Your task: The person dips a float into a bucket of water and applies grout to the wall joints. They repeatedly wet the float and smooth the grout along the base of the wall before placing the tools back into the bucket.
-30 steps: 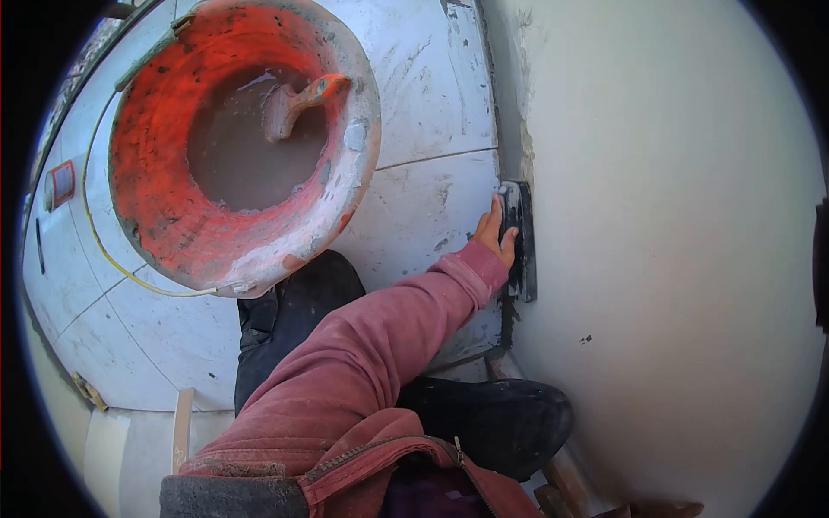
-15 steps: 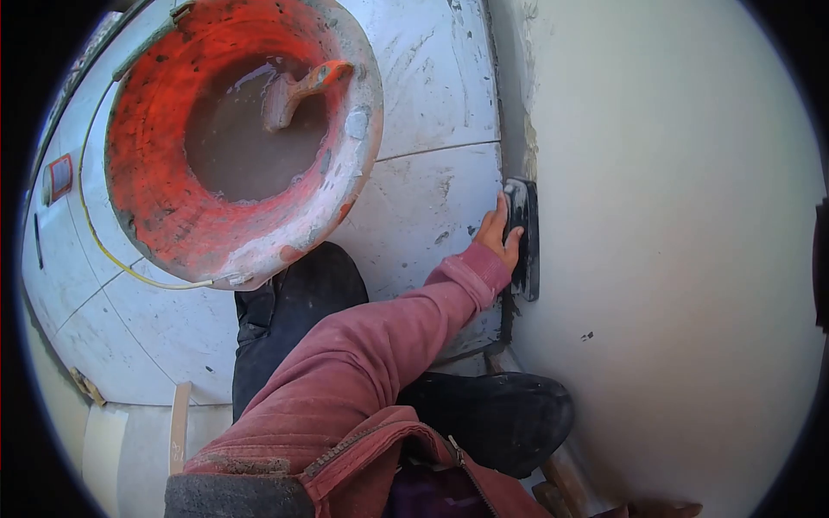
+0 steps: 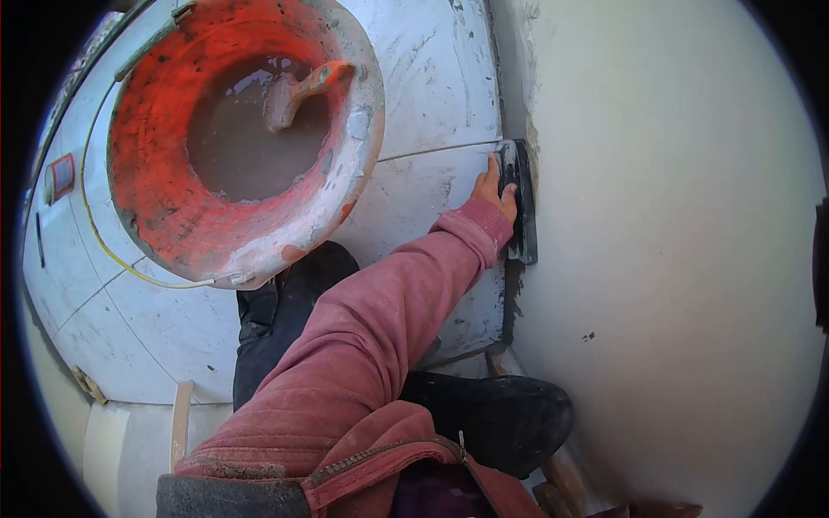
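Note:
My left hand [image 3: 496, 192], in a dusty pink sleeve, grips a long black float [image 3: 519, 203]. The float stands lengthwise along the joint between the white tiled floor [image 3: 440, 207] and the pale wall [image 3: 673, 216]. Its index finger stretches along the float, and the thumb lies on the near side. A strip of dark grey material shows in the joint just below the float. At the bottom edge, my right hand [image 3: 673, 510] is dim and mostly cut off beside the wall, its fingers unclear.
A large orange bucket [image 3: 155, 147] holds murky liquid and a brush [image 3: 298, 93] with an orange handle. My dark shoes [image 3: 492, 419] are below it and near the wall. A small labelled can [image 3: 60, 178], a thin dark stick [image 3: 40, 240] and a wooden strip [image 3: 181, 423] lie left.
My left hand and the black float have slid up along the wall joint, away from my body, uncovering dark material below. The bucket view has shifted slightly.

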### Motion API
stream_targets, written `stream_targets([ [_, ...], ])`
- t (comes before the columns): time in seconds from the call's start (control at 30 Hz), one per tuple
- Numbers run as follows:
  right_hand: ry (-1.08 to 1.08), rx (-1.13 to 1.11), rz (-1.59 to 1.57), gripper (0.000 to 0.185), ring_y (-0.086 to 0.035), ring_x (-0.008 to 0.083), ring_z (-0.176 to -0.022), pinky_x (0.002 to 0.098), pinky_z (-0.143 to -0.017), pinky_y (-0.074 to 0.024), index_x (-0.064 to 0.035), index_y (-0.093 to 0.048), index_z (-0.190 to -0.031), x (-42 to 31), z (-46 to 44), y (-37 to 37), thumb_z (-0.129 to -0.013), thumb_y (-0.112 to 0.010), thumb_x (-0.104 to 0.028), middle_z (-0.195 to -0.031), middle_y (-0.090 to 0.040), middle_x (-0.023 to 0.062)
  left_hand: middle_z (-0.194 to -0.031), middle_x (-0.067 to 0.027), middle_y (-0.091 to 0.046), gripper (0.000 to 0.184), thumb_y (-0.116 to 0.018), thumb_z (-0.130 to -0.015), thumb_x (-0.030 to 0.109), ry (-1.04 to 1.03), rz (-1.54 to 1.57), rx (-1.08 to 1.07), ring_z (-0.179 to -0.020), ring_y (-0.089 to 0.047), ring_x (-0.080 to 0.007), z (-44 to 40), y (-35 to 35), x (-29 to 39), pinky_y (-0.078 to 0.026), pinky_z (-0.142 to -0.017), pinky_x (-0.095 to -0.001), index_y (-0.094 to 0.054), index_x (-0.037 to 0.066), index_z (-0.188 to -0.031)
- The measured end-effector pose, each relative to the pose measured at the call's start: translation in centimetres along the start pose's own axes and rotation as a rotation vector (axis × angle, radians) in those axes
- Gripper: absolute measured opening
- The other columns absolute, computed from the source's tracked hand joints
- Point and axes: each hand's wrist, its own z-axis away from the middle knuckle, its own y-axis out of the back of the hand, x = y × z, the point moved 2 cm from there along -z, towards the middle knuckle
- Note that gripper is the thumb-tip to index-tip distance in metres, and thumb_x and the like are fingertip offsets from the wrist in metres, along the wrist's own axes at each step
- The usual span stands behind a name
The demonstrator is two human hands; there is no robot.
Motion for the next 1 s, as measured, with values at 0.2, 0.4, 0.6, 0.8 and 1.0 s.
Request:
stream_targets([
  [0.2, 0.060, -0.060, 0.067, 0.066, -0.022, 0.0375, -0.120, 0.0495, -0.094, -0.0189, -0.0016, -0.028, -0.127, 0.6, 0.0, 0.2, -0.083, -0.041, -0.049, -0.129, -0.031, 0.0134, -0.098, -0.0213, -0.048, 0.060, -0.047, -0.081, 0.010, -0.018, 0.029, -0.100, -0.086, -0.050, -0.0307, 10.0, -3.1, -4.2, -0.040, -0.079, -0.0314, -0.017, 0.002, -0.132],
  [0.4, 0.105, -0.061, 0.038, 0.063, -0.022, 0.0374, -0.120, 0.0502, -0.094, -0.0182, -0.0024, -0.030, -0.127, 1.1, 0.6, 0.0, -0.084, -0.041, -0.047, -0.130, -0.028, 0.0150, -0.101, -0.0215, -0.048, 0.056, -0.048, -0.081, 0.011, -0.119, -0.053, 0.139, -0.092, -0.049, -0.0308, -4.9, 0.7, 3.4, -0.039, -0.082, -0.0296, -0.023, 0.001, -0.130],
  [0.6, -0.024, -0.056, 0.069, 0.067, -0.022, 0.0378, -0.118, 0.0502, -0.094, -0.0180, -0.0033, -0.029, -0.126, 0.1, 0.3, 0.0, -0.082, -0.039, -0.053, -0.129, -0.026, 0.0221, -0.100, -0.0214, -0.047, 0.057, -0.050, -0.079, 0.014, -0.072, -0.055, 0.138, -0.091, -0.049, -0.0354, -6.2, 0.6, 1.9, -0.040, -0.080, -0.0346, -0.025, 0.003, -0.129],
  [0.8, -0.042, -0.102, 0.081, 0.073, -0.022, 0.0396, -0.117, 0.0509, -0.092, -0.0185, -0.0018, -0.028, -0.127, 0.1, -0.1, 0.2, -0.080, -0.037, -0.057, -0.129, -0.023, 0.0243, -0.103, -0.0201, -0.049, 0.062, -0.051, -0.079, 0.009, -0.134, -0.054, -0.059, -0.095, -0.050, -0.0284, 7.2, -2.7, -5.5, -0.038, -0.084, -0.0313, -0.020, 0.004, -0.132],
  [1.0, -0.025, -0.102, 0.112, 0.072, -0.022, 0.0385, -0.117, 0.0500, -0.093, -0.0183, -0.0018, -0.029, -0.126, 0.2, 0.1, 0.1, -0.081, -0.036, -0.058, -0.129, -0.022, 0.0233, -0.100, -0.0225, -0.048, 0.052, -0.050, -0.079, 0.012, -0.172, -0.083, 0.259, -0.092, -0.048, -0.0363, -11.1, 2.2, 5.1, -0.040, -0.079, -0.0347, -0.030, 0.001, -0.126],
])
